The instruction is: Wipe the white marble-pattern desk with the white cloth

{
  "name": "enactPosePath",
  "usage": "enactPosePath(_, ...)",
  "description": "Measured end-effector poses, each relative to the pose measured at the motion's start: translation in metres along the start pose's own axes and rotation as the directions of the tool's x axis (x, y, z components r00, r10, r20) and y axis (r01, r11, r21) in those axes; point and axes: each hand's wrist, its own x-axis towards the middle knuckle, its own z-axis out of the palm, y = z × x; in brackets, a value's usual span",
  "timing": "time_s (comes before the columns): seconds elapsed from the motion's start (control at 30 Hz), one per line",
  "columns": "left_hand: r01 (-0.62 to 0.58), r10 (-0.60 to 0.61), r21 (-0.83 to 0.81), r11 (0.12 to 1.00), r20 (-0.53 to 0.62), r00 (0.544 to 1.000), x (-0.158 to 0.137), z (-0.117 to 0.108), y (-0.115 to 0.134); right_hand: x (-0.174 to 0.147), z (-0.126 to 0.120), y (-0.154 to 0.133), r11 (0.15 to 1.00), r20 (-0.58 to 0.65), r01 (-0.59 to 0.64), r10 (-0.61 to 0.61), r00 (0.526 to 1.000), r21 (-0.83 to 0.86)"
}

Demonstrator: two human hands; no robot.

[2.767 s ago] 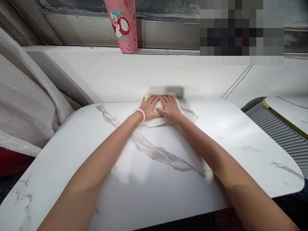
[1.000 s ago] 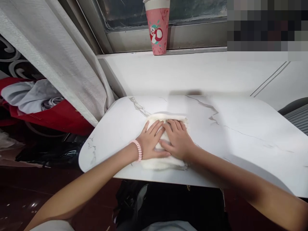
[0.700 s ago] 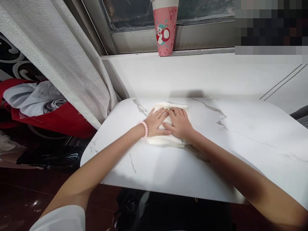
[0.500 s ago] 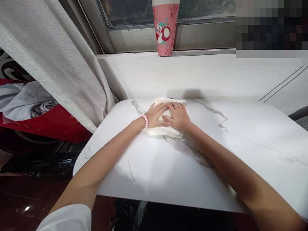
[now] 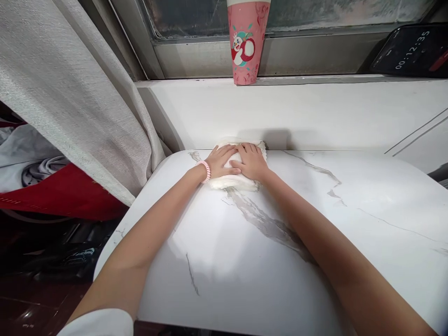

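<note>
A folded white cloth [image 5: 235, 183] lies on the white marble-patterned table [image 5: 224, 261], right at its back edge by the wall. My left hand [image 5: 220, 162] rests flat on the cloth's left part, fingers spread, with a pink coiled band [image 5: 206, 171] round the wrist. Beside it my right hand [image 5: 250, 161] presses flat on the right part, fingers stretched toward the wall. The two hands meet near the cloth's middle, with the left fingertips close to or touching the right hand. Most of the cloth's centre is hidden under them.
On the window ledge stand a pink paper cup [image 5: 246, 46] and, at right, a phone [image 5: 411, 51] showing a timer. A pale curtain [image 5: 94, 88] hangs along the left side. Behind it are a red bag [image 5: 77, 196] and grey fabric. The white wall [image 5: 196, 112] bounds the table's back.
Both hands and the cloth have slid a little to the left and closer to the wall. My view has shifted slightly, and the phone on the ledge now shows.
</note>
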Motion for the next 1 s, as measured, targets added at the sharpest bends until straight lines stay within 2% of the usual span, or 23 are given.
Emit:
enactPosePath(0.17,0.038,-0.038,0.021,0.999,-0.015,0.999,-0.014,0.001,0.007,-0.008,0.0,-0.006,0.998,-0.007,0.04,-0.04,0.999,0.043)
enactPosePath(0.3,0.056,-0.056,0.039,0.998,-0.016,0.998,-0.036,0.002,0.017,-0.026,-0.001,-0.018,0.995,-0.006,0.078,-0.078,0.997,0.065)
enactPosePath(0.6,0.032,-0.029,0.059,0.998,-0.042,0.999,-0.118,0.014,0.056,-0.099,-0.01,-0.062,0.974,-0.042,0.197,-0.193,0.98,0.109)
enactPosePath(0.77,-0.027,0.029,0.09,0.996,-0.028,0.999,-0.168,0.018,0.073,-0.139,-0.016,-0.098,0.97,-0.054,0.185,-0.178,0.982,0.156)
enactPosePath(1.0,0.001,0.012,0.137,0.991,-0.09,0.996,-0.224,0.013,0.084,-0.157,-0.015,-0.136,0.943,0.012,0.257,-0.265,0.964,0.212)
